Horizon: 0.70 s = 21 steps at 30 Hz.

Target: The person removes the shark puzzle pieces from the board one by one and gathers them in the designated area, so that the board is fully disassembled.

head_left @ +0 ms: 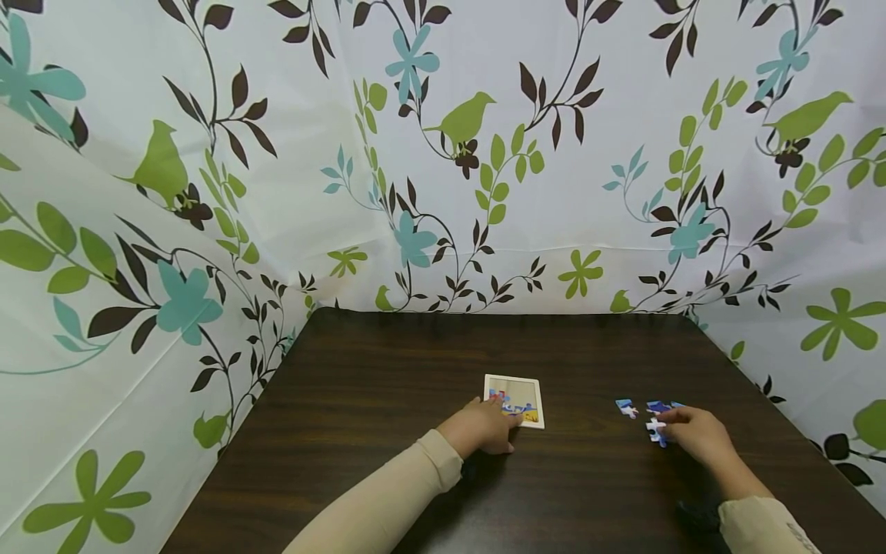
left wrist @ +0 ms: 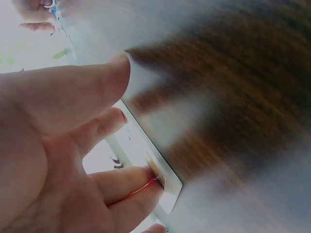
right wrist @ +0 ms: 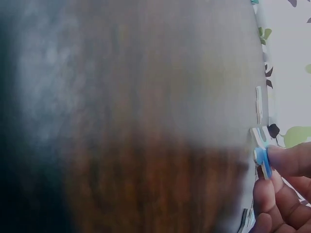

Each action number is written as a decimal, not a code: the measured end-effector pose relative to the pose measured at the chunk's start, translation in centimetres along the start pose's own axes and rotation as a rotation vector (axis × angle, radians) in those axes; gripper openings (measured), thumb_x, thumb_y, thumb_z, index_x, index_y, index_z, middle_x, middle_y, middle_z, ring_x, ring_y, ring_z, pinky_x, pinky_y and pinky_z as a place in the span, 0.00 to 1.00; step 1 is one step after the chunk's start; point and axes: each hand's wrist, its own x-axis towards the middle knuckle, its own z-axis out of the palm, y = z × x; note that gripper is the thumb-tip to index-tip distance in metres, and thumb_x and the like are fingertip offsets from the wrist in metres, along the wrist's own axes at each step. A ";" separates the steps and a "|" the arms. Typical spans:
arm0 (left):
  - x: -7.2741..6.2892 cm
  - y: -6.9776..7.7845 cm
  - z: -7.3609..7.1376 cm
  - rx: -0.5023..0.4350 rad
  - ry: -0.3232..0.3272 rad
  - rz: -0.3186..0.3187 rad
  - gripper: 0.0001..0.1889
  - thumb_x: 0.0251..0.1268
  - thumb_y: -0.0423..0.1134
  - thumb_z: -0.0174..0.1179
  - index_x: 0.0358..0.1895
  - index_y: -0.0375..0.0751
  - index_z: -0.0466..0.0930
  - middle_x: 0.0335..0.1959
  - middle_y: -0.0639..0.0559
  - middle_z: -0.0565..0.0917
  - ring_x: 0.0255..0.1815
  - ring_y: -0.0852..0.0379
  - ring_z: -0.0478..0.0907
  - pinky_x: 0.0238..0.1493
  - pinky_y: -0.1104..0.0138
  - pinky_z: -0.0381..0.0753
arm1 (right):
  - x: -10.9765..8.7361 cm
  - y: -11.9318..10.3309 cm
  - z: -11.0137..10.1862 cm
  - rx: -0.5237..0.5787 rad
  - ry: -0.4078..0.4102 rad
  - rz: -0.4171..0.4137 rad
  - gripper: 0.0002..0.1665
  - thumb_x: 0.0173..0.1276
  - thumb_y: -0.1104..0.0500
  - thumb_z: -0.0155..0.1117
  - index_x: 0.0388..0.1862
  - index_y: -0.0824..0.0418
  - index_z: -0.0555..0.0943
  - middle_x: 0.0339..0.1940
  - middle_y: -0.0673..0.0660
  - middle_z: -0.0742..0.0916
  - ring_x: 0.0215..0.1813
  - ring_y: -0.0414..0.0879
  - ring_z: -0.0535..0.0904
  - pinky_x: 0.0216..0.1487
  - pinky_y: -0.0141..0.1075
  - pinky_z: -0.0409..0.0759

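Observation:
A small square puzzle tray (head_left: 541,408) with a pale frame lies on the dark table, with colourful pieces fitted along its lower part. My left hand (head_left: 484,427) rests its fingers on the tray's left and lower side; in the left wrist view the fingers are spread, fairly straight, on the tray (left wrist: 171,196), with the thumb apart. Off to the right, my right hand (head_left: 704,440) pinches a blue and white jigsaw piece (head_left: 654,431) between thumb and fingers. The right wrist view shows that piece (right wrist: 262,158) tilted on edge in the fingertips.
Close by the right hand lie more loose jigsaw pieces: one blue and pinkish piece (head_left: 627,408) and a dark blue piece (head_left: 657,405), with another partly behind the fingers. The brown wooden table (head_left: 388,369) meets a leaf-and-bird patterned curtain (head_left: 484,254) at its back and sides.

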 end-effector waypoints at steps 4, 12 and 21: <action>0.0 0.0 0.1 -0.003 0.001 -0.001 0.32 0.67 0.58 0.60 0.74 0.73 0.62 0.78 0.48 0.61 0.80 0.55 0.56 0.78 0.57 0.56 | 0.0 0.1 -0.1 -0.011 -0.010 0.022 0.22 0.66 0.54 0.65 0.50 0.71 0.83 0.51 0.76 0.82 0.44 0.61 0.81 0.39 0.49 0.79; 0.2 -0.1 0.2 -0.011 0.004 -0.002 0.32 0.67 0.58 0.60 0.74 0.73 0.62 0.78 0.48 0.61 0.80 0.56 0.55 0.78 0.57 0.56 | -0.1 -0.2 -0.2 -0.038 0.025 0.070 0.19 0.65 0.55 0.64 0.46 0.70 0.84 0.47 0.74 0.83 0.40 0.56 0.79 0.34 0.43 0.75; 0.1 0.0 0.1 -0.009 0.003 -0.009 0.32 0.67 0.58 0.60 0.74 0.73 0.62 0.78 0.48 0.61 0.80 0.56 0.56 0.78 0.57 0.57 | -0.4 -0.6 -0.4 -0.052 0.014 0.095 0.19 0.65 0.55 0.63 0.45 0.70 0.84 0.46 0.74 0.83 0.39 0.57 0.78 0.34 0.43 0.74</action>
